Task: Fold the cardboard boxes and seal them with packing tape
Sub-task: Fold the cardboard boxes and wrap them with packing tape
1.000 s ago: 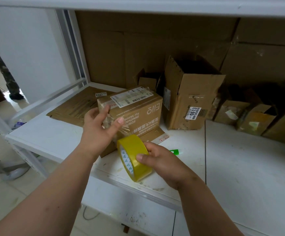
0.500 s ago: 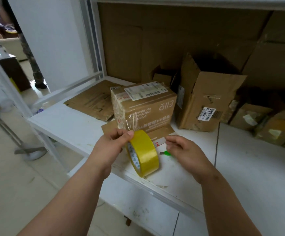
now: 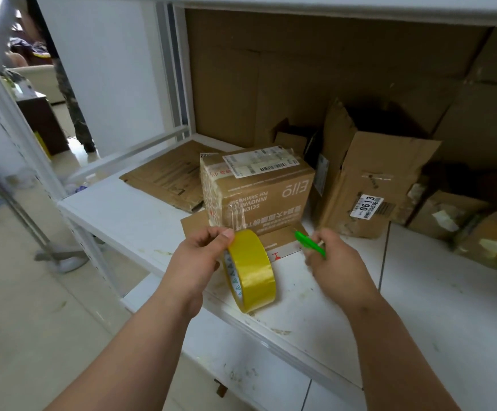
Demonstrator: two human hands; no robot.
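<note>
Left hand (image 3: 199,256): fingers curl over the top rim of the yellow tape roll (image 3: 250,269), holding it upright on edge on the white shelf (image 3: 140,221).
Right hand (image 3: 334,262): fingers closed around a small green cutter (image 3: 309,244), its tip pointing up and left toward the roll; the hand is blurred.
Change: half a second ago the right hand was flat and reaching, with the green cutter lying on the shelf; now it is lifted in the grip. The left hand keeps its hold on the roll.
Tape strip (image 3: 235,216): a clear, wrinkled band runs from the roll's top up the near corner of the printed box.
Printed box (image 3: 259,191): closed brown cardboard with upside-down lettering and a white barcode label on top, standing just behind the roll on a flat cardboard sheet (image 3: 282,238).
Surfaces: glossy smooth tape; matte creased board; scuffed, stained shelf paint.
Edges and room: the roll stands near the shelf's front edge. A tall open carton (image 3: 368,185) stands just right of the printed box, flattened cardboard (image 3: 167,176) lies left, and bare shelf spreads to the right of the right hand.
</note>
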